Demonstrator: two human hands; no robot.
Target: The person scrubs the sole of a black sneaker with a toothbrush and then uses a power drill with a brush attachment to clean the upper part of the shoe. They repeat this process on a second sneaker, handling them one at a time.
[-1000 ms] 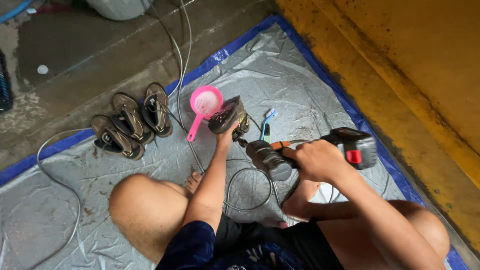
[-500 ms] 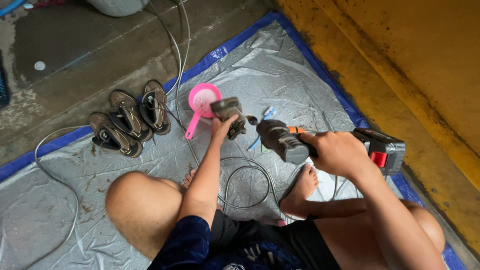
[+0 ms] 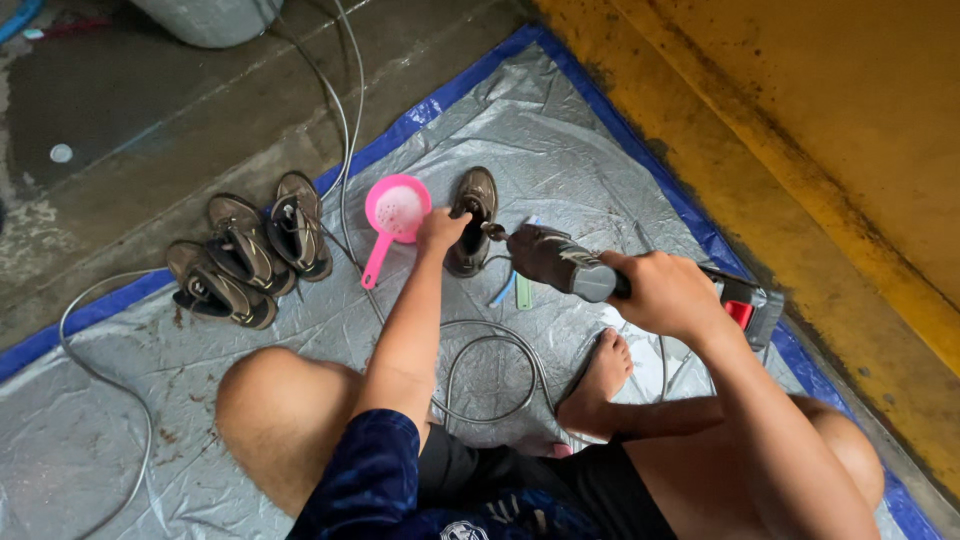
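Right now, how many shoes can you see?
4. One brown shoe is under the left hand, beside the pink scoop. Three more shoes are bunched at the tarp's left edge. Others may lie out of view.

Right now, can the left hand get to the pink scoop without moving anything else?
Probably yes. The left hand grips the brown shoe, and the pink scoop lies right beside it on the tarp, with nothing between. It would have to let go of the shoe first.
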